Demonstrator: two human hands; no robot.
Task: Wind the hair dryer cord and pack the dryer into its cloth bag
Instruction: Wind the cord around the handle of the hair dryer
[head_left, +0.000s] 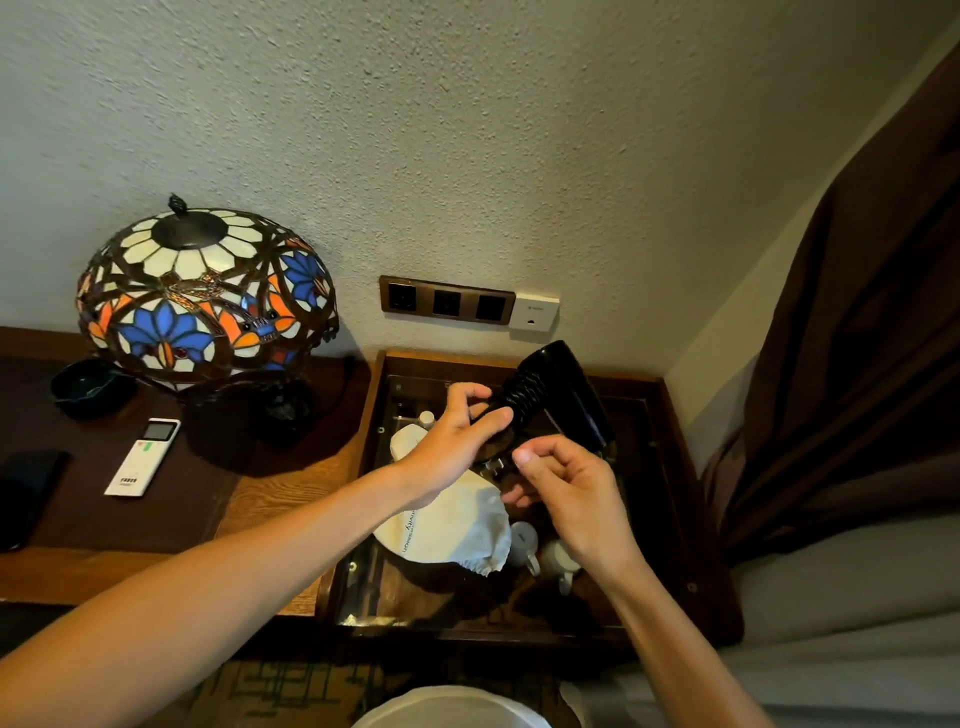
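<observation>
A black hair dryer (563, 387) is held up over a glass-topped side table (670, 467), barrel pointing down to the right. Its black cord (522, 397) is coiled tightly around the handle. My left hand (457, 441) grips the wrapped handle, thumb pressed on the coils. My right hand (563, 480) pinches the cord's end just below the handle, where the plug (493, 465) shows between the hands. The white cloth bag (457, 525) lies crumpled on the glass under my left wrist.
A stained-glass lamp (202, 296), a white remote (143, 457), a dark bowl (88, 387) and a black phone (26, 493) sit on the wooden desk at left. Wall sockets (447, 301) are behind. White cups (524, 543) show under the glass. A brown curtain (857, 364) hangs right.
</observation>
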